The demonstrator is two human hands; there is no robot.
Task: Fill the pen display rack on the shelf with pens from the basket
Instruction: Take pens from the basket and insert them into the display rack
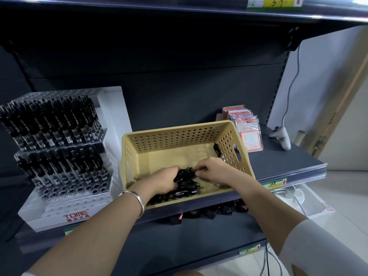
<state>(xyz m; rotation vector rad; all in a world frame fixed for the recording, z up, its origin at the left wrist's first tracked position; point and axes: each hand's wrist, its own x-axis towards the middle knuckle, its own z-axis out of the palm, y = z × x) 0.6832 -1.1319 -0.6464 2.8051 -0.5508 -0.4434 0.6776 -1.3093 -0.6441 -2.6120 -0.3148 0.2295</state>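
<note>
A tan perforated basket stands on the dark shelf, with black pens heaped at its near end and one lone pen by its right wall. Both hands are inside it. My left hand curls round a bunch of the pens. My right hand pinches the end of a pen at the top of that bunch. To the left stands the clear tiered pen display rack, its upper two tiers packed with black pens and its lowest rows of holes empty.
Packets of cards stand behind the basket on the right, and a white handheld device with a cable lies farther right. Dark items sit on the shelf below. The shelf's front edge carries price tags.
</note>
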